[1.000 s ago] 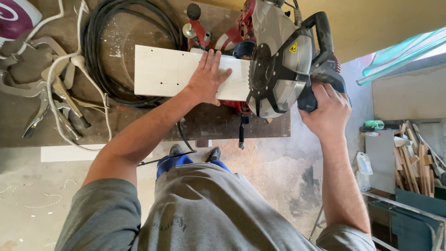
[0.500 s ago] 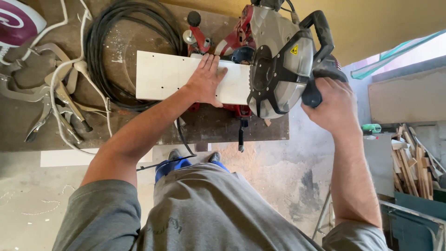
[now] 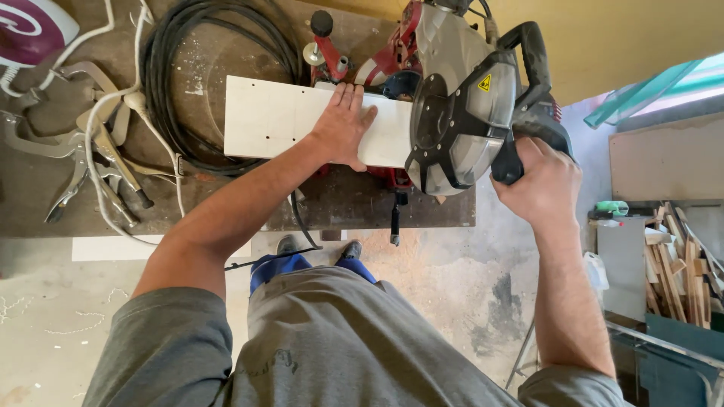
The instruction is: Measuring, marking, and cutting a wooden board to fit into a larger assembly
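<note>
Left hand lies flat, fingers spread, on the white board, pinning it against the saw's fence so it can't shift. Right hand is wrapped tight round the black handle of the red mitre saw, whose blade guard sits just right of the pressing hand.

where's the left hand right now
In the head view, the left hand lies flat on the white board, just left of the mitre saw blade guard.
</note>
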